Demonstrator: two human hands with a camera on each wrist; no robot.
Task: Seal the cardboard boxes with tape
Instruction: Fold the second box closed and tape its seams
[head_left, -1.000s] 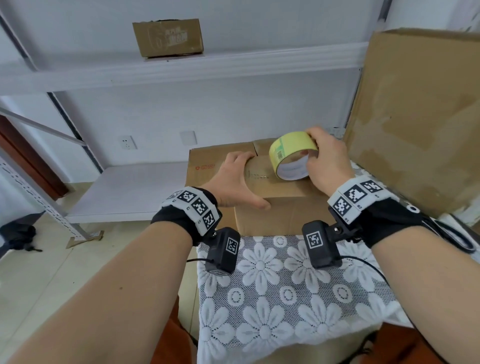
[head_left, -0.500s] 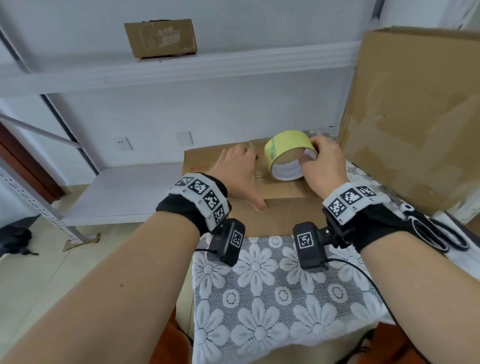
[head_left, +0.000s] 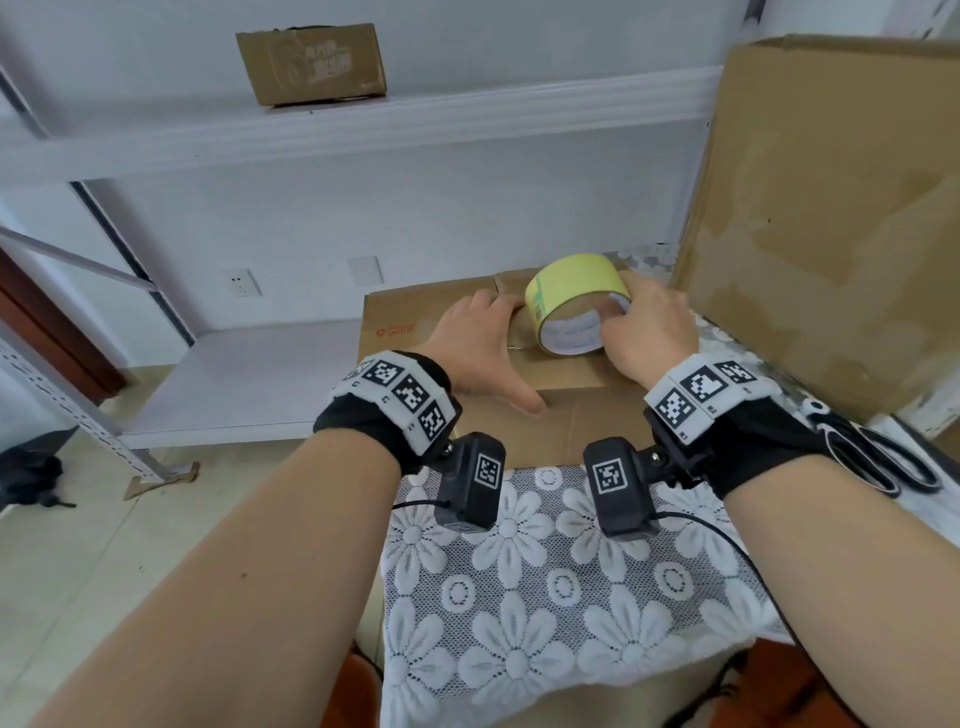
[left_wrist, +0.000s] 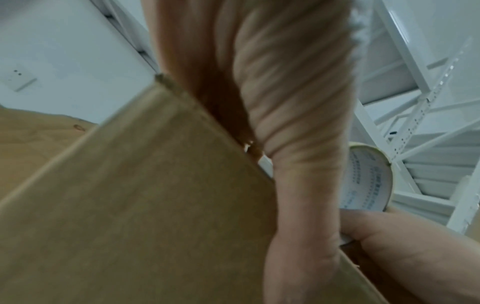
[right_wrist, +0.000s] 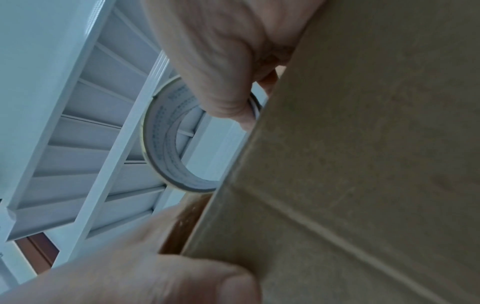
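Head view shows the cardboard box (head_left: 566, 410) standing at the far end of a table covered by a white lace floral cloth (head_left: 545, 597), its top flaps folded down. On the box top, toward 1 o'clock from its middle, a roll of yellow tape (head_left: 571, 291) stands on its edge. The right hand (head_left: 649, 332) grips the roll from the 3 o'clock side, fingers curled over its rim and the thumb reaching into the core. The left hand (head_left: 478, 353) lies flat on the box top at 9 o'clock of the roll, fingers straight and together, pressing the flap; its thumb hangs over the near edge of the box. Left wrist view confirms the palm against the cardboard and the roll's printed white core just beyond it. Right wrist view shows a finger hooked on the roll's rim above the box edge.

At 3 o'clock of the box, black-handled scissors (head_left: 878, 457) lie on the table. Beyond them, at 2 o'clock, a large cardboard sheet (head_left: 831, 208) stands upright. At 11 o'clock, a small cardboard box (head_left: 311, 62) sits on the upper board of a white metal shelf (head_left: 363, 130).
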